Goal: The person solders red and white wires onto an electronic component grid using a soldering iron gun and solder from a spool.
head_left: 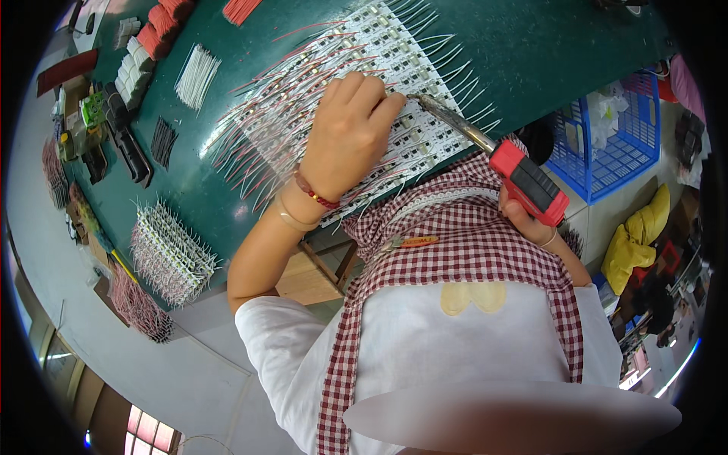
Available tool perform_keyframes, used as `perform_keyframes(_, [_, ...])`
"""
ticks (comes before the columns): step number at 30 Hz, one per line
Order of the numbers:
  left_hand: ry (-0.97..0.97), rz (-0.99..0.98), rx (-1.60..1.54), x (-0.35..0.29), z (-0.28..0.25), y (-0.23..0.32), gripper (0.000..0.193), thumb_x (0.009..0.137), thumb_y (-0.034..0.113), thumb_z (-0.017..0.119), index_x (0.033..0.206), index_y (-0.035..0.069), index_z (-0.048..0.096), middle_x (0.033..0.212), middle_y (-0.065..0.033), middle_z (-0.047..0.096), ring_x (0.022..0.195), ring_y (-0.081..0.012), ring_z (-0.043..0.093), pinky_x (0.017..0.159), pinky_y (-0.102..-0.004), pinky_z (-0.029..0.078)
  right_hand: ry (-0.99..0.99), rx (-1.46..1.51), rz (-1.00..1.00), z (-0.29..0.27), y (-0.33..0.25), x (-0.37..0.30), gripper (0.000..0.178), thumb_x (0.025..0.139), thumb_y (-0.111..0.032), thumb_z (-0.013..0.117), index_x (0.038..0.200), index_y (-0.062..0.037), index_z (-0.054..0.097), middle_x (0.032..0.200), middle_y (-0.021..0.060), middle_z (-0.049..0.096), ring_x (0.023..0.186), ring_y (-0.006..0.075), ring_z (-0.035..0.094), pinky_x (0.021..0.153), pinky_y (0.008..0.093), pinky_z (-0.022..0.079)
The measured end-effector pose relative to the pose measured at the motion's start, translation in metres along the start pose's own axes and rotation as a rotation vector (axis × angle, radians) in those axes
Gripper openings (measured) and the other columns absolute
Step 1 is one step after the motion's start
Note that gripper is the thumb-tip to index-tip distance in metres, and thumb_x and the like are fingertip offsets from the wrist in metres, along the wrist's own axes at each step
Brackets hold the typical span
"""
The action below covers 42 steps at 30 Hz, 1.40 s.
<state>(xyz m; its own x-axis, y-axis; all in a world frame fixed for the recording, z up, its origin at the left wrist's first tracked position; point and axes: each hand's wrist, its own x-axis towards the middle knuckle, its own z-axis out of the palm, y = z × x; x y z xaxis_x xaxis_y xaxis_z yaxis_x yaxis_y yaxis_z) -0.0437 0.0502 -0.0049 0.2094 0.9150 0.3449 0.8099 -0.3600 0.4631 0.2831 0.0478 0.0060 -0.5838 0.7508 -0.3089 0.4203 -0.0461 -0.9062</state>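
A white panel of small circuit boards [413,72] lies on the green table, with many thin red and white wires [265,125] sticking out along its sides. My left hand [349,133] is over the panel, its fingers curled together in a pinch; whatever they hold is too small or hidden to make out. In my right hand [519,220] is a soldering iron [527,182] with a red and black grip. Its metal tip points to the left and meets the panel just beside my left fingertips.
Bundles of white wires [199,78], black wires [163,142] and red wires [161,30] lie on the table's left. A stack of wired boards [173,254] sits at the near left corner. A blue plastic basket [607,144] stands beyond the right edge, near a yellow bundle [637,239].
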Motion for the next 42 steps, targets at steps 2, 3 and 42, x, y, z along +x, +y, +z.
perform_keyframes(2, [0.012,0.007,-0.002,0.000,0.000,0.002,0.025,0.067,-0.004,0.068,0.090,0.006,0.065,0.075,-0.0052,0.048,0.072,-0.0231,0.050,0.066,-0.0351,0.042,-0.002,-0.029,-0.051,0.000,-0.003,0.002,0.018,0.078,-0.017,0.069,0.086,-0.0017,0.065,0.079,0.0089,0.063,0.067,0.0216,0.062,0.060,0.0291,0.047])
perform_keyframes(3, [0.012,0.006,-0.001,0.000,0.001,0.002,0.025,0.067,-0.004,0.068,0.090,0.006,0.065,0.075,-0.0052,0.048,0.072,-0.0231,0.050,0.066,-0.0351,0.042,-0.002,-0.028,-0.051,0.001,-0.003,0.002,0.018,0.078,-0.017,0.069,0.086,-0.0017,0.065,0.079,0.0089,0.063,0.067,0.0216,0.062,0.060,0.0291,0.047])
perform_keyframes(42, [0.042,-0.091,-0.152,-0.004,0.004,0.015,0.023,0.067,-0.008,0.067,0.086,0.006,0.067,0.071,-0.0070,0.049,0.066,-0.0234,0.051,0.058,-0.0342,0.042,-0.021,-0.134,-0.085,-0.011,-0.002,-0.009,0.020,0.074,-0.020,0.068,0.084,-0.0027,0.065,0.076,0.0099,0.062,0.064,0.0249,0.061,0.057,0.0315,0.047])
